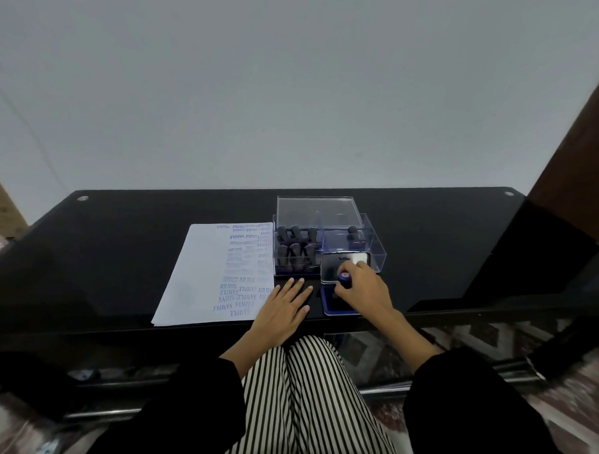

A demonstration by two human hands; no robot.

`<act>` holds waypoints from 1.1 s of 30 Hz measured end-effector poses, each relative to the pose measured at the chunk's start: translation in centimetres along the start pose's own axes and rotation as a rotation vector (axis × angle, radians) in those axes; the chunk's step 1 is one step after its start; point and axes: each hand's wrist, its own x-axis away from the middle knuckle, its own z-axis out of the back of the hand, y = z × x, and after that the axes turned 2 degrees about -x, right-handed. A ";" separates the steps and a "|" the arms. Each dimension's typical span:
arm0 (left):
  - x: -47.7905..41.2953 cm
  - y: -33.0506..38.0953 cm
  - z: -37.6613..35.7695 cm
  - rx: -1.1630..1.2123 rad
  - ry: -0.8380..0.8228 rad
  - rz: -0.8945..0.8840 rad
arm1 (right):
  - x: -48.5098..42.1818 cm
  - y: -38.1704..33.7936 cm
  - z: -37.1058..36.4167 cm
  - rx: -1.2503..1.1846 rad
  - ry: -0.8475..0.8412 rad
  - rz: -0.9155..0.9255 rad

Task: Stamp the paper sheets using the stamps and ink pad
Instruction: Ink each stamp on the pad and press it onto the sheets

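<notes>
A stack of white paper sheets (pixel 201 277) lies on the black glass table (pixel 120 254), its right part covered with blue stamp prints. My right hand (pixel 365 293) grips a blue-handled stamp (pixel 344 278) and holds it down on the open blue ink pad (pixel 332 304), whose lid (pixel 341 264) stands up behind it. My left hand (pixel 283 311) rests flat on the table between the paper and the ink pad, fingers straight. A clear plastic box (pixel 328 241) behind the pad holds several dark stamps (pixel 295 248).
The clear box's lid (pixel 317 210) stands open at the back. The table's front edge runs just past my wrists, with my striped trousers below it. A grey wall rises behind the table and a dark brown post stands at the far right.
</notes>
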 end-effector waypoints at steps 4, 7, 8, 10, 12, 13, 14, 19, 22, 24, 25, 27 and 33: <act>0.0 0.0 -0.2 -0.010 0.016 0.005 | -0.3 0.0 -1.0 0.043 0.005 0.027; 0.0 0.0 -0.4 -0.018 0.025 0.007 | -0.3 0.2 -2.4 0.071 0.016 0.054; 0.0 0.0 -0.5 -0.020 0.029 0.006 | -0.3 0.3 -2.8 0.081 0.042 0.063; 0.0 -0.1 -0.5 -0.022 0.037 0.005 | -0.3 0.5 -3.2 0.120 0.109 0.086; 0.0 0.0 -0.6 -0.027 0.043 0.003 | -0.3 0.7 -3.3 0.181 0.169 0.121; 0.0 -0.1 -0.6 -0.029 0.045 0.002 | -0.2 0.8 -3.3 0.213 0.198 0.134; 0.0 0.0 -0.7 -0.031 0.047 0.001 | -0.2 0.9 -3.4 0.236 0.231 0.148; 0.0 0.0 -0.8 -0.033 0.055 0.000 | -0.5 1.2 -4.0 0.317 0.367 0.197; 0.0 0.0 -0.8 -0.037 0.057 0.004 | -0.8 1.3 -4.1 0.324 0.419 0.215; 0.0 0.0 -0.8 -0.047 0.057 0.006 | -1.0 1.2 -4.1 0.330 0.451 0.220; 0.0 0.1 -0.9 -0.045 0.062 0.003 | -1.1 1.3 -4.2 0.330 0.461 0.224; 0.0 0.1 -1.0 -0.039 0.065 0.000 | -1.5 1.4 -4.3 0.321 0.475 0.230; 0.0 0.1 -0.9 -0.015 0.064 0.005 | -1.8 1.7 -5.1 0.262 0.495 0.225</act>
